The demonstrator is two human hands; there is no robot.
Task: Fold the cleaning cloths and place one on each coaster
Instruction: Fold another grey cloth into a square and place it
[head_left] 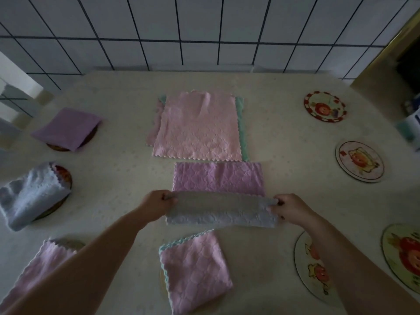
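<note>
Between the two hands, a grey-blue cloth (221, 210) is stretched flat just above the table (118, 123), already doubled along its length. The left hand (156, 206) pinches its left end and the right hand (289, 209) pinches its right end, fingers curled round the fabric on both sides. Judgement: this cloth is mid-fold, with a further fold and its placing yet to come.

Just beyond the hands lies a purple cloth (218, 177), folded to a strip but not on any coaster. Farther beyond it sits a stack of unfolded cloths (197, 126), pink on top with green edges showing beneath; the count in the stack cannot be told.

Out to the left of the left hand, three coasters carry cloths: a folded purple cloth (67, 128), a blue bundled cloth (31, 196) lying loosely, and a pink cloth (38, 269) below the left forearm. Nearer the person than the hands, a pink-and-green folded cloth (195, 269) covers what seems to be another coaster.

To the right of the right hand, four coasters stand bare: a red-rimmed coaster (325, 105), a pale coaster (360, 161), a near coaster (311, 264) partly under the right forearm, and an edge coaster (402, 253).

Judgement: roughly half done; four coasters unserved.
</note>
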